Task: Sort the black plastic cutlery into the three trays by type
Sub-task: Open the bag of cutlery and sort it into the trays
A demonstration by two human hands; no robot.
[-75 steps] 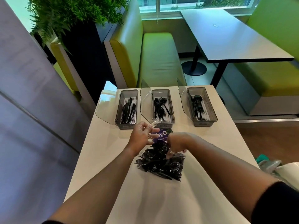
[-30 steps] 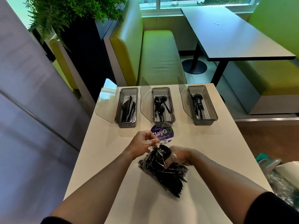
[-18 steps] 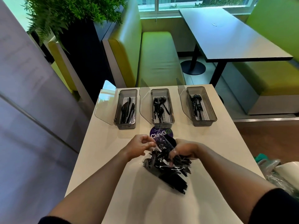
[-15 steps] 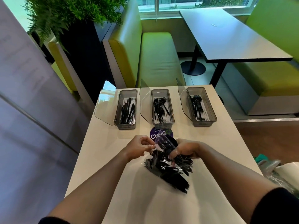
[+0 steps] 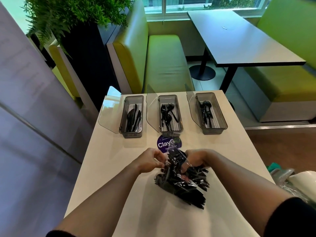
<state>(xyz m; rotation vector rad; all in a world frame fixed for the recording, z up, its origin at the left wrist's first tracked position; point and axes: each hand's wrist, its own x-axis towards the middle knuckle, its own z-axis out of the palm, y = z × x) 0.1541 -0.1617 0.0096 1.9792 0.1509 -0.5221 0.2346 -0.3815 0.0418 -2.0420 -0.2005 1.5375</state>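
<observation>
The left grip (image 5: 150,159) and right grip (image 5: 196,159), both bare hands, meet over the middle of the white bench (image 5: 116,161). Between them lies a clear bag (image 5: 172,181) stuffed with black cutlery (image 5: 189,192). The bag rests on the bench, with its top end raised between the hands and its bulk trailing towards the person and to the right.

The left grip is closed, its fingertips pinching the plastic at the bag's top edge. The right grip is closed too, its fingers curled into the bag's top. It cannot be told whether they hold only plastic or cutlery as well.

Three grey trays stand in a row at the far end of the bench, well apart from the bag. The left tray (image 5: 133,134) holds knives (image 5: 133,117), the middle tray (image 5: 171,131) holds forks (image 5: 166,113), and the right tray (image 5: 214,131) holds spoons (image 5: 206,110). Each tray's clear lid (image 5: 110,115) stands open at its left side.

A round purple sticker (image 5: 163,143) lies on the bench between the middle tray and the hands, and the bag's loose top partly covers it.

Beyond the bench are a green seat (image 5: 164,62), a dark table (image 5: 239,38) and a plant (image 5: 68,12).
</observation>
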